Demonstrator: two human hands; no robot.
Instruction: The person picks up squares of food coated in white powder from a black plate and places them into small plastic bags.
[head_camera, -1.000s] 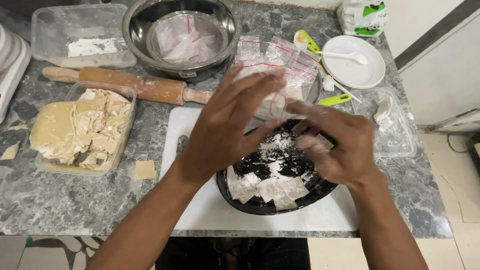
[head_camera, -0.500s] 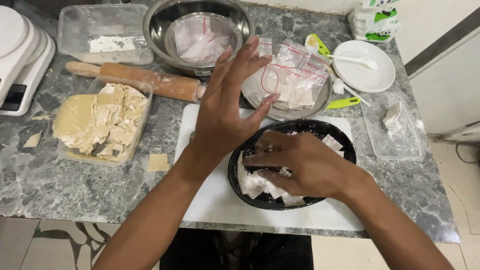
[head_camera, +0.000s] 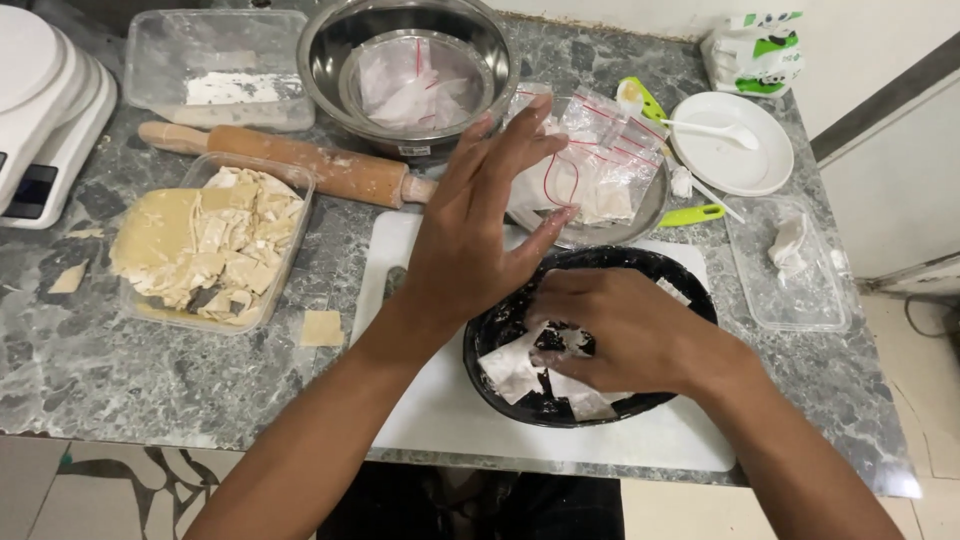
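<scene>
One black bowl (head_camera: 680, 275) of white squares sits on one white cutting board (head_camera: 440, 400) on the grey marble counter (head_camera: 100, 370); the right hand (head_camera: 625, 330) pinches squares inside it while the left hand (head_camera: 470, 235) hovers flat, released, above its left rim. Beyond the bowl lie one tub of dough scraps (head_camera: 205, 245), one rolling pin (head_camera: 300, 165), two steel bowls, several small plastic bags (head_camera: 600, 165) and one white plate (head_camera: 735, 145).

A black bowl (head_camera: 660, 275) sits on a white cutting board (head_camera: 440, 410). Pale dough squares (head_camera: 512, 368) lie heaped inside, dusted with flour.
</scene>
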